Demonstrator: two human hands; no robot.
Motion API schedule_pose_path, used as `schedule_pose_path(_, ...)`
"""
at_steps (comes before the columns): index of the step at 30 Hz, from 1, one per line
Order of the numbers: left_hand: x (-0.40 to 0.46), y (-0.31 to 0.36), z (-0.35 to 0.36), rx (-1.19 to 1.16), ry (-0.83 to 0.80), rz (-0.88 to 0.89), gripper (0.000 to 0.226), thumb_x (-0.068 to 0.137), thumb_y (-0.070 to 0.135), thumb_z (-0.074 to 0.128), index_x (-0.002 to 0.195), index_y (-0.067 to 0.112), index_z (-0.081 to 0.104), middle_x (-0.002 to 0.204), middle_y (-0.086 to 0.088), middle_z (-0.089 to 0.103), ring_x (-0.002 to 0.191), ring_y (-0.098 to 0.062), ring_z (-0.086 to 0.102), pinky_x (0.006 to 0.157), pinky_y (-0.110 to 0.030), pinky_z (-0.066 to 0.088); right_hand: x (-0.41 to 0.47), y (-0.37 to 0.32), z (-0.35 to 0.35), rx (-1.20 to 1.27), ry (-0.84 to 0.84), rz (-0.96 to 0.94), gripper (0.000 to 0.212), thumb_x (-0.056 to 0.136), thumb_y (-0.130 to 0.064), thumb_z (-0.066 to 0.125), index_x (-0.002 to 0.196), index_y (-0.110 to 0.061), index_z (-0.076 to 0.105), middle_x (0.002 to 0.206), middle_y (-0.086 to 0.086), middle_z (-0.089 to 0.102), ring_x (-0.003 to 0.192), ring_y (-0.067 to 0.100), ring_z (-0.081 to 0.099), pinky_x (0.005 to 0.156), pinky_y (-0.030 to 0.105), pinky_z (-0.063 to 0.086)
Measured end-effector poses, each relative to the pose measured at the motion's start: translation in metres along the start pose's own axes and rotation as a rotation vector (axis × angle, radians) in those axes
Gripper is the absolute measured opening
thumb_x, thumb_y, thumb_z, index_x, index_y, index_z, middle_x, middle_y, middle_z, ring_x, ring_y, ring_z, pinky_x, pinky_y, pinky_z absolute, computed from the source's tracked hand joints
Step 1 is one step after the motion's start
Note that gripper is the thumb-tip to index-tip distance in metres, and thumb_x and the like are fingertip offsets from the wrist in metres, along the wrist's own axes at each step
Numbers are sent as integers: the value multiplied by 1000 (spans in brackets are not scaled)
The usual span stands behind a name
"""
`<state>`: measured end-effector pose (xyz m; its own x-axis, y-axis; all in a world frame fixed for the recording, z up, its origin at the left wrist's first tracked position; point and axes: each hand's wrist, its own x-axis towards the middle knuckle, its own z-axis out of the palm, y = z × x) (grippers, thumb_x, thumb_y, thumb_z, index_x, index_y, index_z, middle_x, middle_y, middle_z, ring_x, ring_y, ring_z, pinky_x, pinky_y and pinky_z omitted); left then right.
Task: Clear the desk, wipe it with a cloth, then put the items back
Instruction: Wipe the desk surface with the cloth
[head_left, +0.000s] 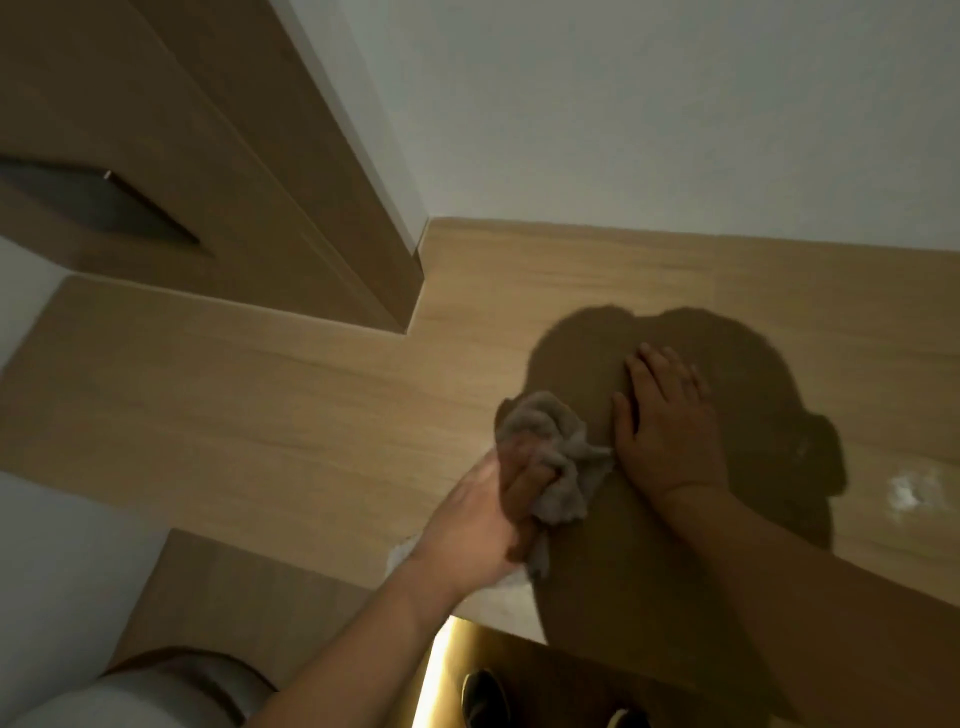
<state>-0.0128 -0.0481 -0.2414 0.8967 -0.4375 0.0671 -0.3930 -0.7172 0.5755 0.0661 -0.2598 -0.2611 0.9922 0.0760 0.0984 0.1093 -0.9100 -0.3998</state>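
Wiping stage in hand. My left hand (483, 512) is closed on the bunched grey cloth (545, 457), which lies on the wooden desk (260, 395) near its front edge. My right hand (665, 421) is open, palm flat on the top just beside it. Risks, as I judge them: a bunched cloth wipes narrowly and leaves strips; the white smear (914, 491) at right could be missed.

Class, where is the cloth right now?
In the head view, the grey cloth is bunched in the left hand on the wooden desk, just left of the flat right hand.
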Motion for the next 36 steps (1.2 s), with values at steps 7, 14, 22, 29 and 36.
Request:
schedule_pose_path(7, 100, -60, -10, 101, 377, -619, 60, 96, 15, 45, 155, 12, 32, 160, -19, 31, 152, -32, 19, 125, -42, 18, 0, 1, 0, 13, -15, 6, 49, 96, -28, 43, 137, -3, 56, 148, 17, 48, 141, 34, 38, 120, 49, 21)
schedule_pose_path(14, 169, -72, -20, 183, 278, -516, 52, 97, 16, 41, 149, 14, 43, 157, -15, 39, 149, -29, 27, 124, -41, 20, 1, 2, 0, -8, -26, -1, 51, 98, -31, 38, 138, -4, 54, 149, 16, 47, 142, 32, 37, 119, 50, 22)
schedule_pose_path(22, 157, -58, -13, -20, 434, -564, 57, 96, 8, 47, 152, 11, 38, 155, -16, 41, 148, -29, 29, 122, -42, 25, 2, 1, -3, -9, -24, 10, 52, 97, -31, 37, 138, -4, 55, 147, 16, 49, 141, 32, 40, 119, 49, 23)
schedule_pose_path(29, 226, -83, -29, 130, 514, -762, 55, 93, 10, 44, 148, 9, 43, 148, -22, 45, 141, -38, 34, 118, -46, 26, 2, 3, -1, -20, -42, 8, 49, 98, -30, 42, 140, -7, 52, 149, 13, 47, 142, 29, 37, 121, 46, 20)
schedule_pose_path(36, 181, -40, 5, -90, 11, -195, 47, 95, 23, 64, 141, 23, 56, 153, -5, 46, 143, -20, 37, 120, -34, 29, 2, 2, -5, 37, -47, 7, 49, 98, -28, 43, 139, -5, 53, 147, 15, 49, 141, 30, 40, 119, 49, 24)
